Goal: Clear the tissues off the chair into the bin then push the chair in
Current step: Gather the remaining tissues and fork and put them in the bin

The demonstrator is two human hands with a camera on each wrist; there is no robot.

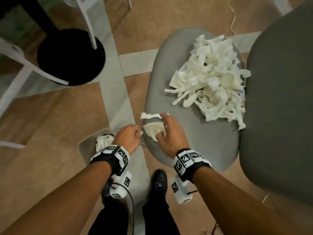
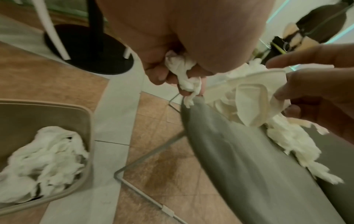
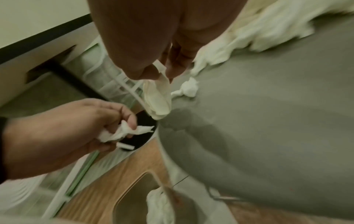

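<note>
Down on the floor, the beige bin [image 2: 87, 136] holds a heap of crumpled tissues [image 2: 44, 163]. Left hand [image 1: 128, 139] fingers curl round a tissue wad [image 2: 184, 72]; right hand [image 1: 171, 134] pinches a flat tissue [image 1: 155, 130] over the grey chair [image 1: 194, 138], whose seat carries a tissue pile [image 1: 213, 78]. No readable writing shows.

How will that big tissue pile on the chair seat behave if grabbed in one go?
Probably floppy and very light: the tissue pile is loose torn strips, crumpled, with ends straggling out. It likely won't lift as one mass; a separate piece already lies apart on the chair seat. Expect compression under a grip, as in the wad in the left hand.
</note>
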